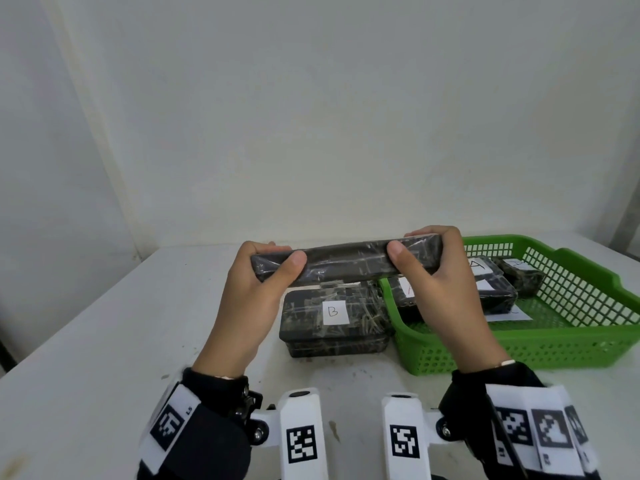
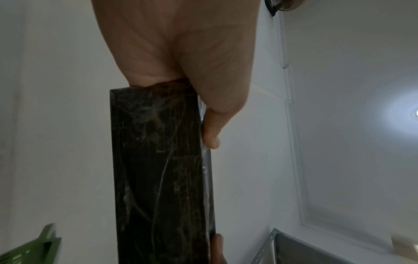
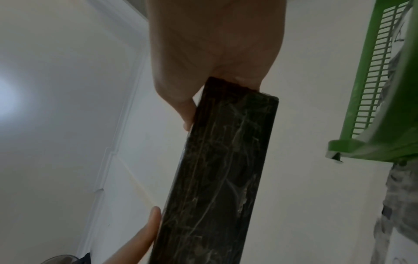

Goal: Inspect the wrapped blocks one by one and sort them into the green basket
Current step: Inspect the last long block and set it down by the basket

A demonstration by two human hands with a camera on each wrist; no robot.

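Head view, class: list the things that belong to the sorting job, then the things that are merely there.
Belongs to the job:
held wrapped block, gripped by left hand and right hand
block labelled B on the table
blocks in the basket
green basket

Merely there:
white table
wall

Dark wrapped block (image 1: 346,263) held level above B-labelled block (image 1: 334,318) beside green basket (image 1: 568,344).
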